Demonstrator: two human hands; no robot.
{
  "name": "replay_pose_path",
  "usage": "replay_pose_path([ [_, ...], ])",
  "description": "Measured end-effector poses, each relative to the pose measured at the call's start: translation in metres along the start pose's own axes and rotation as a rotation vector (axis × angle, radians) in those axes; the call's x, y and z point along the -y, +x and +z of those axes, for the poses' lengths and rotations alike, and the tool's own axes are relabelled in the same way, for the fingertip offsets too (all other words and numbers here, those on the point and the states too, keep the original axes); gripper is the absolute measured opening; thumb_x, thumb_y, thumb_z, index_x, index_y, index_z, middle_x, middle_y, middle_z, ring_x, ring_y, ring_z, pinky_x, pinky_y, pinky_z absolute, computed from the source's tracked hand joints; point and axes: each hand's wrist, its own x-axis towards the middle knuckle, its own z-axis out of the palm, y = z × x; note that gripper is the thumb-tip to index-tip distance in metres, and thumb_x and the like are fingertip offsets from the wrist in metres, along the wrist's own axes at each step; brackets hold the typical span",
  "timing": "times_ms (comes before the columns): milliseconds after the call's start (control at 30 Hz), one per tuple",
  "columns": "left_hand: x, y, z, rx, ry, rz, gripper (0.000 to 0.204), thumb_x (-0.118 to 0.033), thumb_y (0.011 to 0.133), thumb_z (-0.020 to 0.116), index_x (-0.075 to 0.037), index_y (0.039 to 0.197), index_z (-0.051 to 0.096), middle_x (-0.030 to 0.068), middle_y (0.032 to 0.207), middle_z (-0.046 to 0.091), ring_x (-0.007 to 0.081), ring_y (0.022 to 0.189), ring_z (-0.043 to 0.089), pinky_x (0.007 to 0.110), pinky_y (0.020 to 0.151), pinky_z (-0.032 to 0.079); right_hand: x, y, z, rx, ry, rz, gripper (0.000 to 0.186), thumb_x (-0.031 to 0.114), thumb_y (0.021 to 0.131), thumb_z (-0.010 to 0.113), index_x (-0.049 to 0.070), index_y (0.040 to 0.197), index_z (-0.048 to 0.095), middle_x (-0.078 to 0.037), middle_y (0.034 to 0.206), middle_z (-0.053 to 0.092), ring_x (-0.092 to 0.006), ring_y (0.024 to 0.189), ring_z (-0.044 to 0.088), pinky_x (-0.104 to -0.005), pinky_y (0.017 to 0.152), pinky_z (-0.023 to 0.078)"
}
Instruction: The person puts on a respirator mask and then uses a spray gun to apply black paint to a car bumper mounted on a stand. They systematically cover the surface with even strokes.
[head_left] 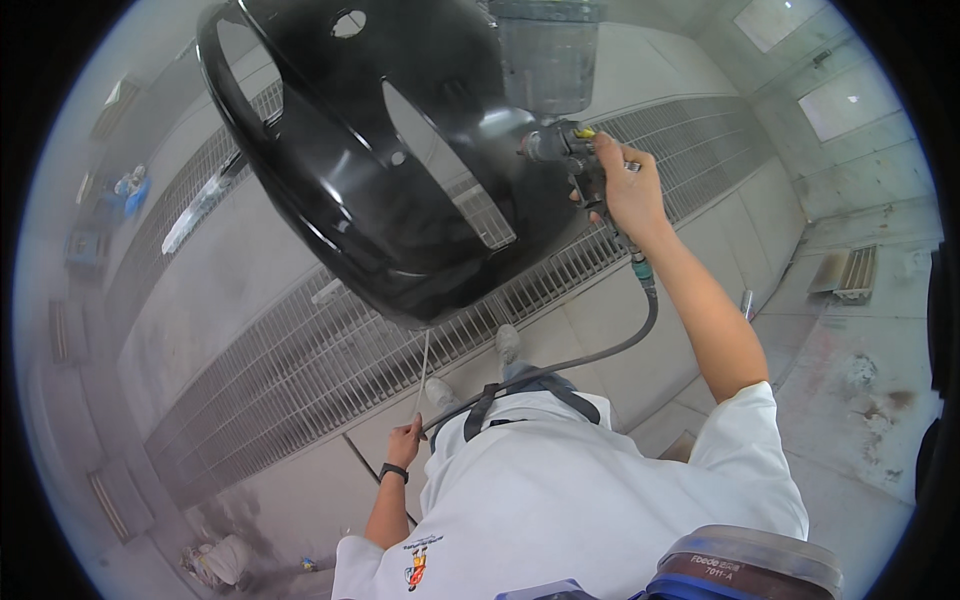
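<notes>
A glossy black car bumper [400, 200] with large cutouts hangs tilted in front of me. My right hand [632, 190] is wrapped round a spray gun [578, 165], held close to the bumper's right side with its nozzle toward the black surface. On top of the gun sits a cloudy clear paint cup [550, 60]. From the gun's lower end a dark air hose [600, 355] curves down across my waist. My left hand [405, 445] is closed on the hose, low by my side. A thin pale rod [425, 370] runs between that hand and the bumper's lower edge; whether I grip it is unclear.
Metal floor grating [290, 370] runs under the bumper, with pale floor panels around it. At the right stands a pale wall [850, 200] with lit panels. A blue item [133, 190] lies far left, and a pale crumpled bundle [222, 560] at lower left.
</notes>
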Motion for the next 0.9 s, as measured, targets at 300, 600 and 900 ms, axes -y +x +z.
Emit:
replay_pose_path([
  [300, -0.084, -0.009, 0.01, -0.016, 0.063, 0.075, 0.062, -0.055, 0.101, 0.053, 0.0, 0.084, 0.077, 0.0174, 0.065, 0.065, 0.0321, 0.064, 0.065, 0.041, 0.067, 0.051, -0.014, 0.074, -0.104, 0.005, -0.007, 0.021, 0.054, 0.044, 0.106, 0.042, -0.001, 0.092, 0.069, -0.013, 0.074, 0.069, -0.0171, 0.06, 0.068, -0.0273, 0.041, 0.05],
  [600, -0.096, -0.021, 0.02, -0.027, 0.033, 0.1, 0.057, -0.051, 0.102, 0.054, 0.001, 0.092, 0.074, 0.027, 0.08, 0.068, 0.0416, 0.076, 0.068, 0.046, 0.07, 0.05, -0.017, 0.131, -0.105, -0.279, -0.298, -0.046, 0.055, 0.047, 0.099, 0.057, -0.007, 0.098, 0.07, -0.01, 0.061, 0.062, -0.0182, 0.049, 0.063, -0.0311, 0.042, 0.048],
  [900, 0.029, -0.004, -0.04, -0.039, 0.01, 0.023, 0.064, -0.056, 0.101, 0.053, -0.003, 0.077, 0.078, 0.0145, 0.06, 0.064, 0.0287, 0.062, 0.066, 0.042, 0.065, 0.049, 0.025, 0.007, 0.001, -0.167, -0.224, -0.068, 0.062, 0.051, 0.101, 0.056, -0.009, 0.103, 0.07, -0.009, 0.069, 0.067, -0.0136, 0.057, 0.067, -0.0265, 0.043, 0.052],
])
